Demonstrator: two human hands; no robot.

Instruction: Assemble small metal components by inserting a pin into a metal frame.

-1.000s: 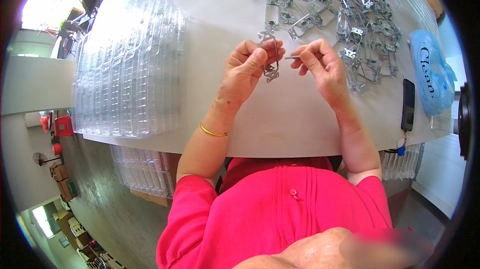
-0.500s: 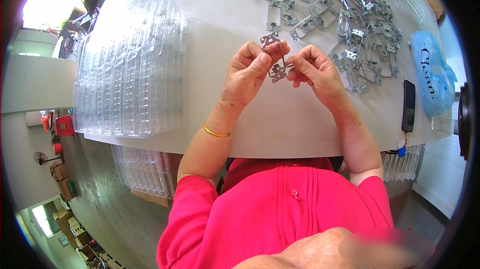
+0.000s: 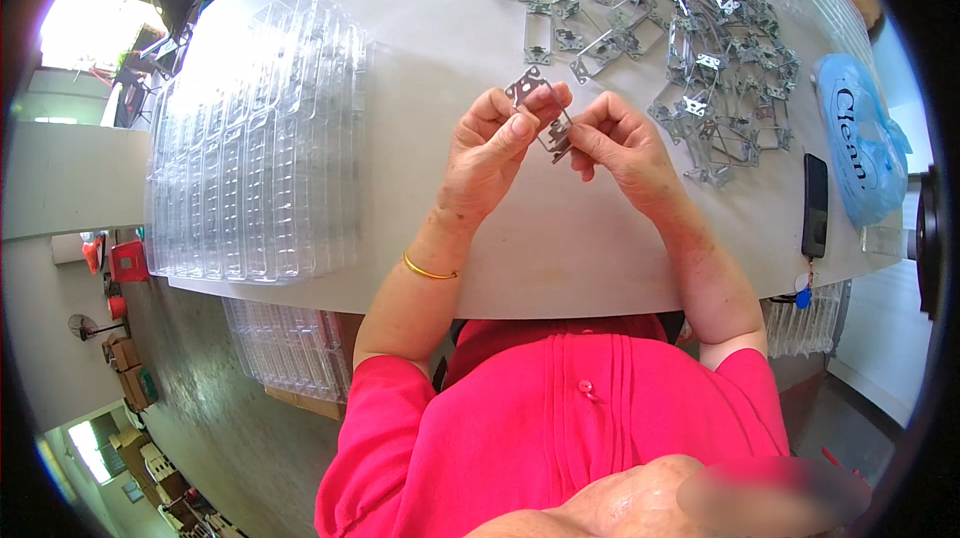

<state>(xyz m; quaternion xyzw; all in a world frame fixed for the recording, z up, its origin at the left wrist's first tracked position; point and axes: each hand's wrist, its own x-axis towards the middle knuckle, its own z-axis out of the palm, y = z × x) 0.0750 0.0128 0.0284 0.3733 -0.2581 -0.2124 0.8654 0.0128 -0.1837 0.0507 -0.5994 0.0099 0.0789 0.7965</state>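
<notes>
Over the middle of the table, my left hand (image 3: pixel 487 150) pinches a metal bracket frame (image 3: pixel 526 88), with plates at its two ends and thin rods between them. The frame hangs tilted, its upper plate showing above the left fingertips. My right hand (image 3: pixel 625 150) is closed at the frame's lower plate, thumb and forefinger pressed against it. Whether a smaller part sits between those right fingers is hidden. Similar metal bracket frames (image 3: pixel 690 63) lie loosely heaped at the far right, some overlapping.
A tall stack of clear plastic trays (image 3: pixel 260 148) stands on the left of the table (image 3: pixel 480 268). At the right edge lie a black phone (image 3: pixel 816 203) and a blue plastic bag (image 3: pixel 862 143). More clear trays (image 3: pixel 285 343) stand below the table's left side.
My right fingers have moved in closer to the frame's lower plate, covering the bright rod-like piece seen before at their tips. The frame has tilted slightly; my left hand keeps its hold.
</notes>
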